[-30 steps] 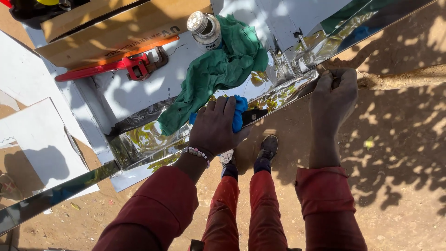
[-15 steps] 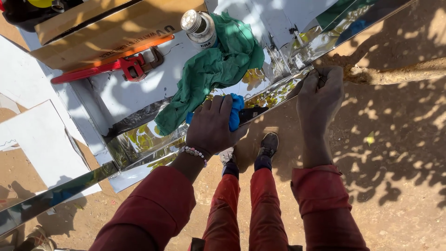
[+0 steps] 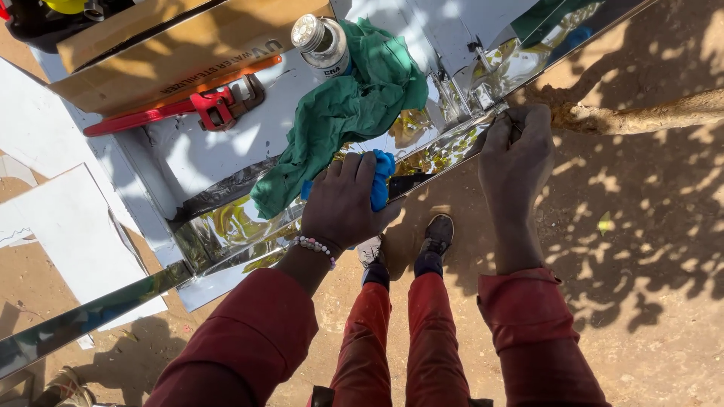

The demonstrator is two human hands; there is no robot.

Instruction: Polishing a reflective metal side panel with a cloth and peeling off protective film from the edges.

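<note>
My left hand [image 3: 345, 202] presses a small blue cloth [image 3: 379, 178] onto a shiny mirror-like metal strip [image 3: 226, 226] that runs diagonally across the view. My right hand [image 3: 517, 151] grips the strip's near edge further right, fingers curled over it. A crumpled green cloth [image 3: 347, 113] lies just beyond my left hand on the white panel [image 3: 204, 154]. A small bottle with a metal cap [image 3: 323, 44] stands at the green cloth's far end.
A red pipe wrench [image 3: 188, 109] lies on the white panel beside a cardboard box [image 3: 151, 56]. White sheets [image 3: 53, 226] lie at the left. Sandy ground with leaf shadows surrounds my red-trousered legs [image 3: 407, 332]. A tree root [image 3: 641, 117] runs at the right.
My left hand with the blue cloth has stayed on the strip, shifting only slightly. My right hand keeps its grip on the edge. The view has drifted a little.
</note>
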